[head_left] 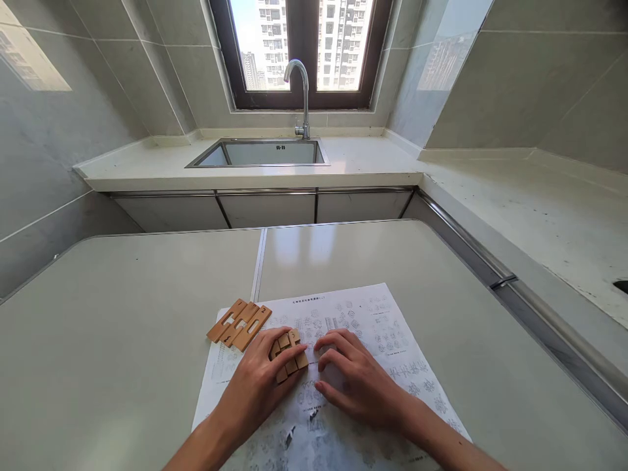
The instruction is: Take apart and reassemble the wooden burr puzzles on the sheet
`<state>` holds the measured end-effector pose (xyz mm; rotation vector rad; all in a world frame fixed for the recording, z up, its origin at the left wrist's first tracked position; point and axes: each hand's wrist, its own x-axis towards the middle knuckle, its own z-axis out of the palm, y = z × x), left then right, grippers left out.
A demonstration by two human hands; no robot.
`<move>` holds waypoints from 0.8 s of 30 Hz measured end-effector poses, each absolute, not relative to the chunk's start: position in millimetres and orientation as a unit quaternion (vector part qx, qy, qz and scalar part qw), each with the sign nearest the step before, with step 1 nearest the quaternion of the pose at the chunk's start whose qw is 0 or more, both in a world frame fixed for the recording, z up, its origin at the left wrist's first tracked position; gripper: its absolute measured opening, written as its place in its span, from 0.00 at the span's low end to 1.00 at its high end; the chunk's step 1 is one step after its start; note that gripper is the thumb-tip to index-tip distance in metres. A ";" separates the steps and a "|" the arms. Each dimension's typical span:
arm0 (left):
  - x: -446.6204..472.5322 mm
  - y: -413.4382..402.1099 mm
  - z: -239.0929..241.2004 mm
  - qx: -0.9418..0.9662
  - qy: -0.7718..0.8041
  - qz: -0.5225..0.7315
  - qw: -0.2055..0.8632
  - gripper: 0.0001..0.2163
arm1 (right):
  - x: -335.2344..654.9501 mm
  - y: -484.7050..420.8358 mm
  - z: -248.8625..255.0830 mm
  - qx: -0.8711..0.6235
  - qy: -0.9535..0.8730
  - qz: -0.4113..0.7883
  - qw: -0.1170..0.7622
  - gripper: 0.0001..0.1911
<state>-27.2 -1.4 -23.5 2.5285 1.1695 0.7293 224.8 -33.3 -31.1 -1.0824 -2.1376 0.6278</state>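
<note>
My left hand (262, 369) is closed around a small wooden block puzzle (295, 360) made of several interlocking pieces, with its thumb and fingers on the sides. Just to the right, my right hand (350, 373) hovers over the paper with curved fingers apart and nothing visible between them. A printed sheet (397, 340) covered in small diagrams lies under both hands. Beyond my left hand, flat wooden pieces with slots (239, 324) rest side by side at the sheet's upper left corner; one carries the number 2.
The pale table (122, 314) has a seam (258, 261) running away from me. Behind it stands a white counter (373, 154) with a sink (265, 154) and a tap (304, 91) below a window. Another counter (549, 216) runs along the right, with a metal rail beneath.
</note>
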 end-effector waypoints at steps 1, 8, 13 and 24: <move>-30.1 0.3 -22.6 0.873 0.402 0.244 0.130 0.17 | 224.8 -33.3 -31.1 -0.414 -0.816 0.239 0.325 0.11; -36.6 3.0 -16.2 0.870 0.423 0.240 0.081 0.14 | 223.5 -32.9 -31.4 -0.418 -0.818 0.226 0.324 0.12; -39.4 7.5 -18.1 0.868 0.439 0.230 0.030 0.13 | 223.6 -32.7 -33.6 -0.413 -0.819 0.224 0.329 0.11; -54.8 22.2 -13.1 0.869 0.432 0.240 -0.022 0.11 | 225.3 -31.5 -35.8 -0.405 -0.821 0.228 0.330 0.09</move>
